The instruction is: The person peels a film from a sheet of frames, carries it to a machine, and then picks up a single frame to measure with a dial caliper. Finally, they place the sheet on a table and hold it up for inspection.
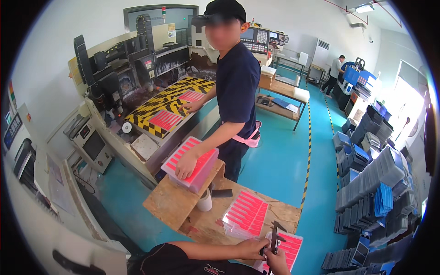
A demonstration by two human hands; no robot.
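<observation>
Head view: right grip (pixel 278 262), cut off, pinches calipers (pixel 274 238); I cannot tell the half-hidden left grip's (pixel 251 250) state.

The slim metal caliper (pixel 274 238) is dark grey-black. Flat, clear plastic sheets (pixel 247 211) carry rows of bright red elongated shapes. The flat plywood bench (pixel 283 209) is tan-brown. Yellow-and-black checks pattern the broad machine bed (pixel 156 101). The smooth floor (pixel 277 160) is turquoise, its straight tape line (pixel 306 169) striped yellow and black.

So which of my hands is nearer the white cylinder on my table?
Left. Your left hand is lower right of the white cylinder in view; your right hand, farther right.
</observation>
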